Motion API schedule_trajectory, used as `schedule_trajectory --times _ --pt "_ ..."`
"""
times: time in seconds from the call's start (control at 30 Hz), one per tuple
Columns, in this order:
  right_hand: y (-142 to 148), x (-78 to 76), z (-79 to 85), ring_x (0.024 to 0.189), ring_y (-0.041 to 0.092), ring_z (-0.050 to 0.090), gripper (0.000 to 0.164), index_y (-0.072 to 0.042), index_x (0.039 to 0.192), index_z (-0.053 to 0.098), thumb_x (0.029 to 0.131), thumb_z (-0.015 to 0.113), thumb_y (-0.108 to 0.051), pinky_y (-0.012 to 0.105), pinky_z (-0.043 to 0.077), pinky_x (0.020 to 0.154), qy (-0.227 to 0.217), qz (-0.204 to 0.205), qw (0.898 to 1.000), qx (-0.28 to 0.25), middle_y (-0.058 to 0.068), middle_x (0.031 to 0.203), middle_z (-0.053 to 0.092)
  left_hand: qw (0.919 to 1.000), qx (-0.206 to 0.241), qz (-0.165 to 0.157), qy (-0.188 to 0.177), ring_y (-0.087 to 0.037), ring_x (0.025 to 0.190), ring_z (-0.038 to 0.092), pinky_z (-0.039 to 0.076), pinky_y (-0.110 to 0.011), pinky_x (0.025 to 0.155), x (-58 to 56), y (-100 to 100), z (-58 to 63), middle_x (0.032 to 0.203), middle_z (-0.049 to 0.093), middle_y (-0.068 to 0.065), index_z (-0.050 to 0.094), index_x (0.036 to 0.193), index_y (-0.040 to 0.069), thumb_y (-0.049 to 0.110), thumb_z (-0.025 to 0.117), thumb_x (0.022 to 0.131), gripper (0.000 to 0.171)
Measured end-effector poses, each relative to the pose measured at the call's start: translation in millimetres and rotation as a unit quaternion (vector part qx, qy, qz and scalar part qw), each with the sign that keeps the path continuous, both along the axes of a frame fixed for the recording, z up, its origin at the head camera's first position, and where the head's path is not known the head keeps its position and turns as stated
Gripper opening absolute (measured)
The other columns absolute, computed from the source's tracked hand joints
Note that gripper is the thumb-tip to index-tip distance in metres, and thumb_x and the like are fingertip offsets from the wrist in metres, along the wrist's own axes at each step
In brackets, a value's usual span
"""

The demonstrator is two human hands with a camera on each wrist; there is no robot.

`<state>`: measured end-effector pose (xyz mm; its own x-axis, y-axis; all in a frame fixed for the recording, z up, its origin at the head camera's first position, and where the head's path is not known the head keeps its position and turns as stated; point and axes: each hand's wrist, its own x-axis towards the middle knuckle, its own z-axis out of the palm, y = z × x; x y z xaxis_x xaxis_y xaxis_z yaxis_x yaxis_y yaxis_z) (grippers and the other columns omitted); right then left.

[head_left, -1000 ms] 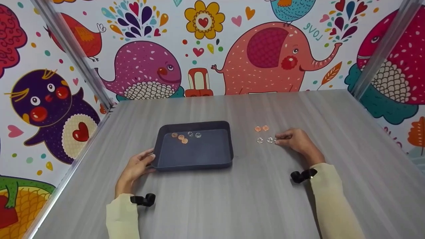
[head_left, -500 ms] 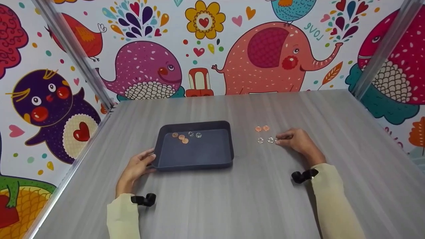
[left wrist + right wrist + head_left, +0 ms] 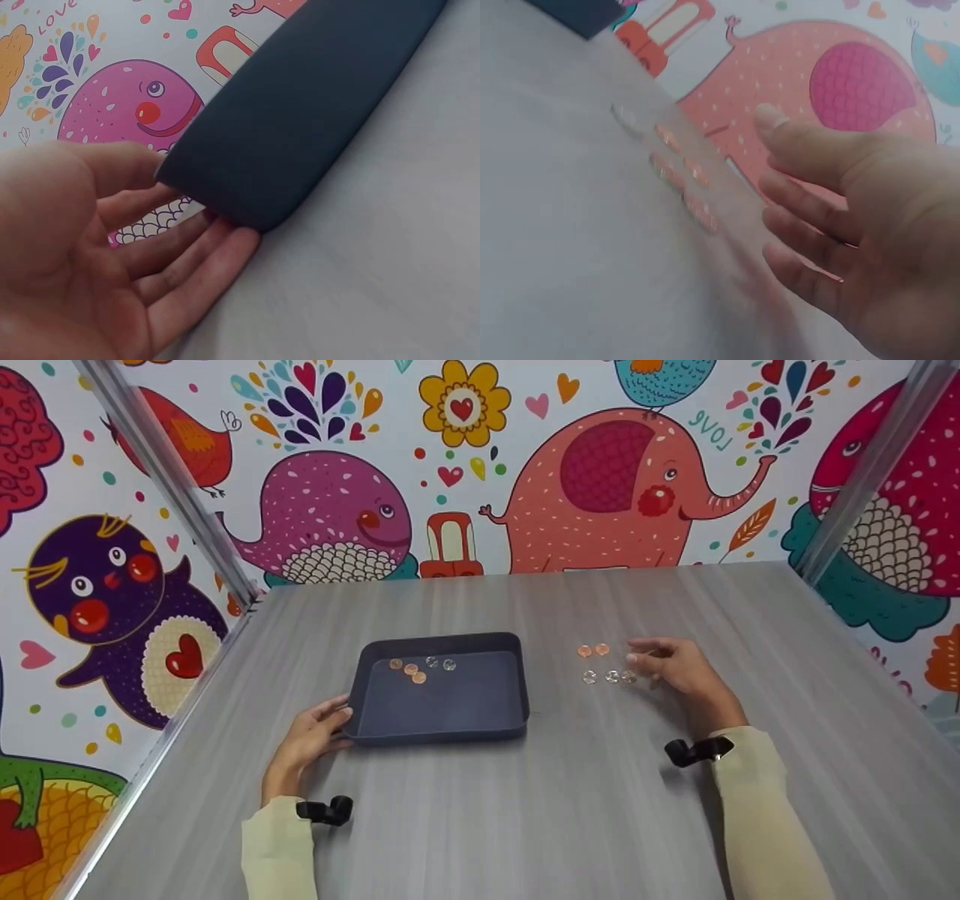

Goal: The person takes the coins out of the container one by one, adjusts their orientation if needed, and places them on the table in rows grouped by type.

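Note:
A dark shallow tray [image 3: 442, 735] lies on the table, left of centre. My left hand [image 3: 304, 742] holds its near left corner; in the left wrist view the thumb sits at the rim and the other fingers reach the lower edge. Three orange gem-like discs [image 3: 411, 669] and two clear ones [image 3: 449, 664] lie inside the tray. To its right are two orange discs [image 3: 602, 649] and a row of three clear discs [image 3: 589, 677]. My right hand [image 3: 679, 667] hovers just right of these, fingers loosely extended, holding nothing. In the right wrist view the loose discs [image 3: 699, 211] look blurred.
The grey table [image 3: 480, 825] reaches back to a wall printed with cartoon animals [image 3: 600, 495]. Metal posts [image 3: 862, 472] stand at both back corners. Each wrist carries a black camera [image 3: 697, 750].
My right hand has lifted off the rightmost clear disc, leaving it on the table, and drawn slightly up and to the right. The left hand and tray stay in place.

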<state>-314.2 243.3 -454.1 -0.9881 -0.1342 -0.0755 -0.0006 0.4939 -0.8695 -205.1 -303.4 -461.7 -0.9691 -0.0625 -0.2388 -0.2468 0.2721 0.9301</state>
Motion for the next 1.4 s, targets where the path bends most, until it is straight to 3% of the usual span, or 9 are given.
schedule_trajectory --times 0.17,0.47,0.7,0.87,1.13,1.3,1.4 --pt "-11 4.1 15.7 0.106 0.026 0.059 0.058 -0.010 0.138 0.061 0.093 0.069 -0.047 0.029 0.056 0.083 0.020 0.002 1.000 -0.001 0.012 0.136 0.063 1.0000 -0.001 0.004 0.000 -0.025 0.118 0.063 0.060 -0.031 0.088 -0.8 0 0.0 0.151 0.041 -0.034 0.032 0.154 -0.004 0.014 0.047 0.106 0.053" --pt "-46 9.4 37.7 0.111 0.027 0.062 0.053 -0.011 0.136 0.062 0.094 0.069 -0.043 0.023 0.058 0.082 0.051 -0.004 0.998 -0.040 0.012 0.134 0.064 1.0000 -0.001 0.000 -0.002 -0.025 0.119 0.063 0.060 -0.030 0.087 -3.5 0 1.0 0.153 0.038 -0.034 0.031 0.154 -0.004 0.016 0.047 0.107 0.054" --pt "-78 13.8 39.5 0.104 0.028 0.069 0.047 -0.009 0.134 0.064 0.093 0.072 -0.032 0.032 0.061 0.086 0.068 -0.009 0.996 -0.065 0.015 0.123 0.068 0.9999 0.000 -0.003 -0.010 -0.037 0.131 0.056 0.059 -0.034 0.092 -3.1 0 1.5 0.153 0.039 -0.032 0.031 0.155 -0.001 0.016 0.046 0.107 0.053" --pt "-100 17.8 41.1 0.101 0.021 0.069 0.047 -0.007 0.131 0.066 0.093 0.073 -0.033 0.023 0.060 0.081 0.057 0.001 0.994 -0.095 0.014 0.125 0.068 0.9999 -0.010 -0.003 -0.006 -0.040 0.133 0.053 0.059 -0.037 0.093 -4.2 -2 1.5 0.154 0.038 -0.033 0.031 0.155 -0.002 0.016 0.046 0.107 0.053" --pt "-137 18.3 41.1 0.091 0.015 0.068 0.036 -0.007 0.124 0.070 0.093 0.074 -0.025 0.024 0.060 0.076 0.101 0.015 0.990 -0.095 0.014 0.114 0.072 1.0000 0.003 0.001 -0.006 -0.030 0.124 0.061 0.059 -0.034 0.092 -2.2 -2 -0.7 0.152 0.040 -0.033 0.032 0.154 -0.003 0.013 0.046 0.107 0.052" --pt "-158 17.5 43.6 0.096 0.012 0.068 0.035 -0.007 0.124 0.070 0.093 0.074 -0.023 0.039 0.062 0.084 0.076 0.038 0.990 -0.116 0.014 0.119 0.071 1.0000 0.003 0.004 0.000 -0.027 0.121 0.061 0.060 -0.033 0.089 -2.4 -2 -1.5 0.152 0.039 -0.034 0.033 0.154 -0.004 0.014 0.047 0.106 0.053" --pt "-171 15.1 47.0 0.098 0.016 0.067 0.037 -0.007 0.125 0.070 0.092 0.074 -0.023 0.040 0.062 0.084 0.053 0.042 0.991 -0.118 0.013 0.120 0.070 1.0000 0.001 0.003 0.003 -0.029 0.124 0.060 0.060 -0.032 0.090 -3.3 -2 -1.1 0.153 0.038 -0.033 0.033 0.154 -0.004 0.014 0.047 0.106 0.053"
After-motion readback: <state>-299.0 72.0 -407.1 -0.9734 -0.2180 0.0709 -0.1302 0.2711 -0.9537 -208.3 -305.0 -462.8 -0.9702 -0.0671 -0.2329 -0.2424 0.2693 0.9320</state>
